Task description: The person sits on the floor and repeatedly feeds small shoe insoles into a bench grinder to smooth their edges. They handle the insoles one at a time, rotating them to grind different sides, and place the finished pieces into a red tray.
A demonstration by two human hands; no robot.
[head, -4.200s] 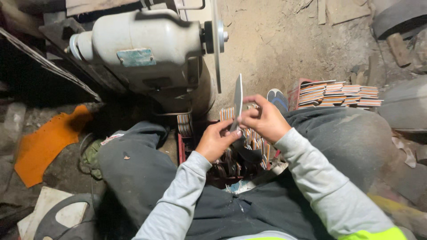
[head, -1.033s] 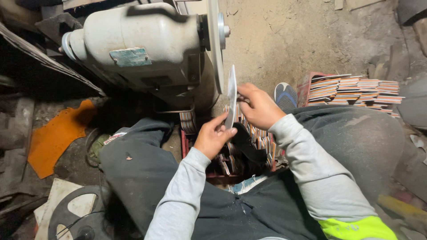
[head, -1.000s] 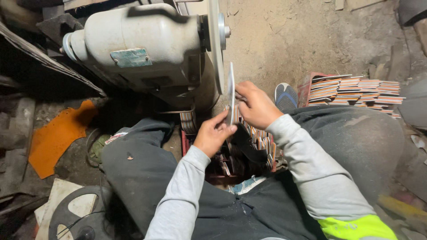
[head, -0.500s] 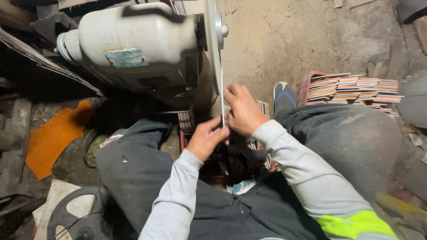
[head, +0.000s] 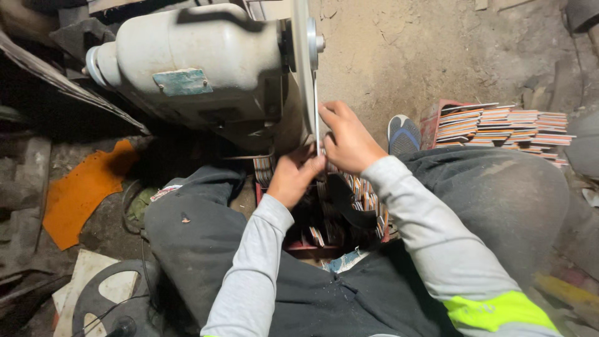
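A thin, flat grey metal blade (head: 316, 115) stood upright, long axis vertical, against the spinning grey disc wheel (head: 303, 62) of a pale motor housing (head: 199, 68), pinched between the left hand (head: 293, 178) below and right hand (head: 349, 140) beside.

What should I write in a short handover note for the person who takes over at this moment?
Left hand: grips the lower end of a thin flat blade.
Right hand: grips the blade higher up, holding it upright against the grinding disc of the grey motor.
Crate of striped pieces: between the knees.
Stacked striped pieces: on the ground to the right.
Done: blade is at the disc.
Left: cannot tell how far the edge is ground.
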